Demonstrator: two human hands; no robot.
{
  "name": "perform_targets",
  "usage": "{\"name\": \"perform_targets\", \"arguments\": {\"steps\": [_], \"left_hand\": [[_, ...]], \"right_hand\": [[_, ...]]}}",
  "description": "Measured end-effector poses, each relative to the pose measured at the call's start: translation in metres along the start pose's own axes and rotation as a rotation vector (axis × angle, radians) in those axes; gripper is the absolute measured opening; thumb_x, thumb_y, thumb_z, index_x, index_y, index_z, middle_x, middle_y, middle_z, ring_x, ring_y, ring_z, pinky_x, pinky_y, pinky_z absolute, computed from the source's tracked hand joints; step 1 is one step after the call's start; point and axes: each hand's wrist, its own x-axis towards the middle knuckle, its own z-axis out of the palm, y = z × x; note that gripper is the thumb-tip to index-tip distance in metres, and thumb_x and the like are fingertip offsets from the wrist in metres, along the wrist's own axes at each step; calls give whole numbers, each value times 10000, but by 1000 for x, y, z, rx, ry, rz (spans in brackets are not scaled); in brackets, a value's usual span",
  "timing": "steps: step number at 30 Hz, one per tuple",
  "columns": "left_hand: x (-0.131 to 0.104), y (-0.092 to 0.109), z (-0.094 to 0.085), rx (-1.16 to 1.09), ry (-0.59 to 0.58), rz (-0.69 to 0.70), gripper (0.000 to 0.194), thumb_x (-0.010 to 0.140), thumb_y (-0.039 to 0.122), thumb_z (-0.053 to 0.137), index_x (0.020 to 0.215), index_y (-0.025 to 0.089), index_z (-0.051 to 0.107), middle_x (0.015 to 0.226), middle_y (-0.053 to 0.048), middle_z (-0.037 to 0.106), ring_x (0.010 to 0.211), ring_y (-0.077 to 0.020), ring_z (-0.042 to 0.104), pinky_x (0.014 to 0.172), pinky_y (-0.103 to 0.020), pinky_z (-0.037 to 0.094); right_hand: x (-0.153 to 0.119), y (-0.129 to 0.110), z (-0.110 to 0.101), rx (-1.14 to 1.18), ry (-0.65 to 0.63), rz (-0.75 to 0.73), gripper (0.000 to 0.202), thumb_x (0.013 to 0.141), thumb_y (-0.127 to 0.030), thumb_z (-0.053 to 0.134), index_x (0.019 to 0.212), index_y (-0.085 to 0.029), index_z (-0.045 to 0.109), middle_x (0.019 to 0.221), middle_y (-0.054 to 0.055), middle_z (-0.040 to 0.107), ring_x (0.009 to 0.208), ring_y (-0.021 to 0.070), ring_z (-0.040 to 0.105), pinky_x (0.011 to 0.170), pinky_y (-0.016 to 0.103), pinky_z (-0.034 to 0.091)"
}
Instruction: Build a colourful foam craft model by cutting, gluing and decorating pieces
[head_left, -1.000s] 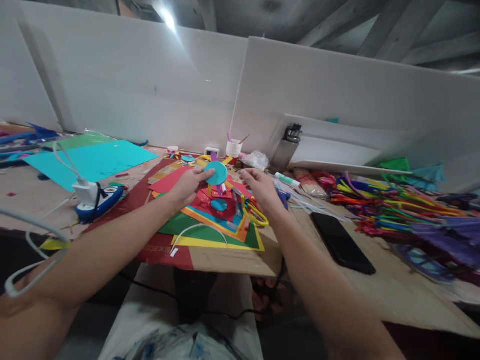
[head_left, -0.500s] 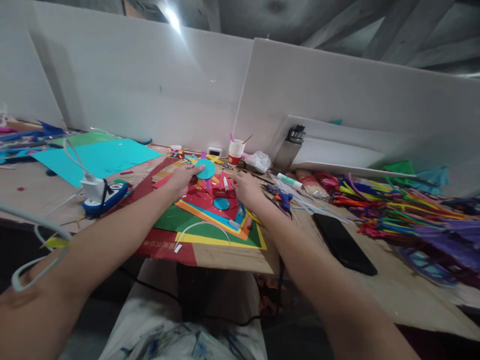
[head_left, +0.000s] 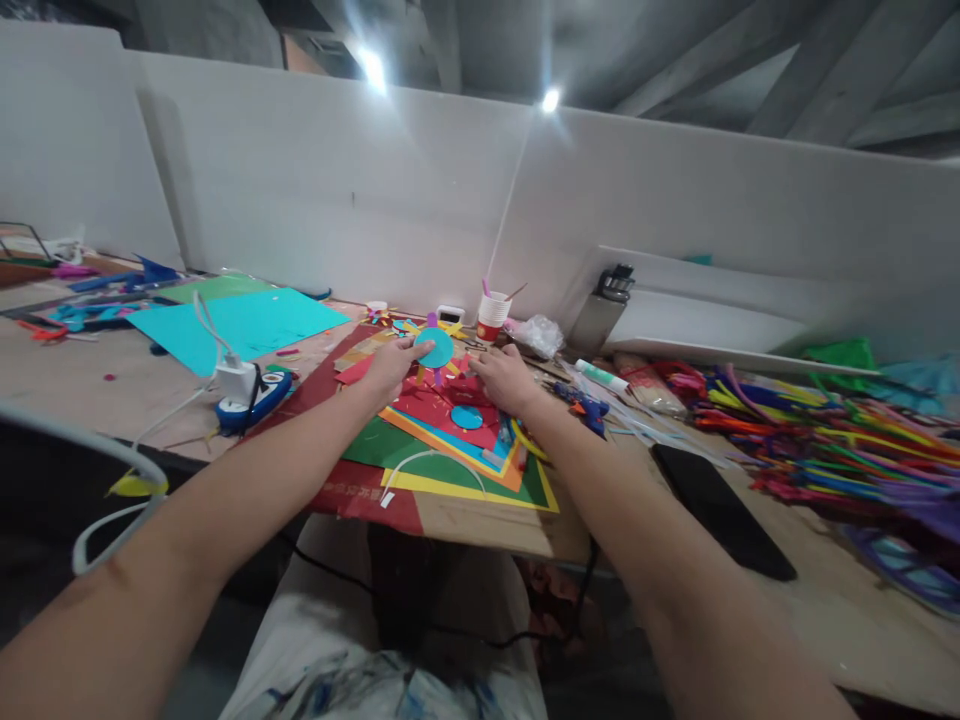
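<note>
A blue paper disc (head_left: pixel 433 348) with coloured paper strips sticking out around its edge is pinched between the thumb and fingers of my left hand (head_left: pixel 391 366). Close by on the right, my right hand (head_left: pixel 504 378) has its fingers drawn together by a small red strip (head_left: pixel 463 363); what they hold is too small to make out. Below both hands lies a stack of coloured sheets, the red sheet (head_left: pixel 429 405) uppermost, scattered with paper bits. A second blue disc (head_left: pixel 466 417) rests on it. A thin white curved strip (head_left: pixel 431 454) crosses the green sheet (head_left: pixel 375 446).
A paper cup (head_left: pixel 492 318) with sticks stands behind the hands. Rightward are a glue stick (head_left: pixel 601 376), a blue glue gun (head_left: pixel 589 408), a black phone (head_left: pixel 720 510) and many pipe cleaners (head_left: pixel 817 430). Leftward lie a blue power strip (head_left: pixel 255 402) and a cyan sheet (head_left: pixel 247 325).
The view has shifted, so everything appears further right and slightly lower. A white piece seen near my right fingertips before no longer shows there. My left hand still holds the blue disc.
</note>
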Motion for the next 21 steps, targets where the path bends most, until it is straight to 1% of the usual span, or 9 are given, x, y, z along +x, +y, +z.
{"name": "perform_targets", "arguments": {"steps": [3,6,7,9,11,13,15,17,21], "left_hand": [[0,0,0,66,-7,67,410,590,425,843,859,136,733,810,-51,709,673,-123,587,589,-223,419],[-4,4,3,192,-9,162,384,636,429,809,874,137,738,814,-39,699,700,-123,575,643,-235,416],[-5,6,4,225,-7,189,370,650,426,798,869,135,736,807,-34,692,700,-120,566,651,-236,411],[-8,8,5,268,-1,221,345,668,424,782,840,131,723,766,-22,668,674,-111,540,640,-234,394],[-10,9,5,315,-12,241,320,686,427,767,780,129,697,694,-5,620,621,-98,494,598,-232,358],[-11,9,5,344,-30,249,309,700,425,755,715,131,659,626,13,557,570,-84,439,555,-230,314],[-11,8,6,317,-46,229,311,696,423,756,709,134,642,610,20,535,547,-79,416,535,-230,296],[-12,7,9,258,-64,188,327,679,429,768,757,134,653,640,14,562,549,-82,435,536,-229,314],[-18,9,20,164,-79,139,362,652,448,789,768,130,660,659,5,594,552,-85,467,539,-227,332]], "right_hand": [[-4,6,1,150,146,243,255,885,-181,451,1066,-156,629,978,132,685,906,256,581,796,376,352],[-7,10,0,463,343,541,176,865,-223,468,962,-169,604,830,81,661,736,213,578,687,327,379],[-7,10,-2,588,418,611,148,860,-240,476,930,-175,589,774,57,641,686,198,568,662,317,388],[-5,6,-8,834,583,674,102,849,-277,500,876,-191,551,694,16,594,625,176,557,635,305,416],[-3,-2,-18,1063,739,650,116,849,-326,521,854,-211,508,671,-7,574,599,160,559,612,296,448],[0,-13,-29,1261,837,574,172,854,-384,545,860,-228,471,656,-23,566,577,151,567,576,286,472],[3,-26,-39,1442,847,491,214,866,-426,550,868,-238,449,658,-28,574,564,145,584,561,286,505],[3,-37,-45,1554,831,415,247,867,-457,570,878,-241,449,700,-21,601,595,144,619,590,294,544],[-2,-47,-47,1604,783,357,281,859,-483,608,931,-230,511,818,11,651,715,155,676,664,310,581]]}}
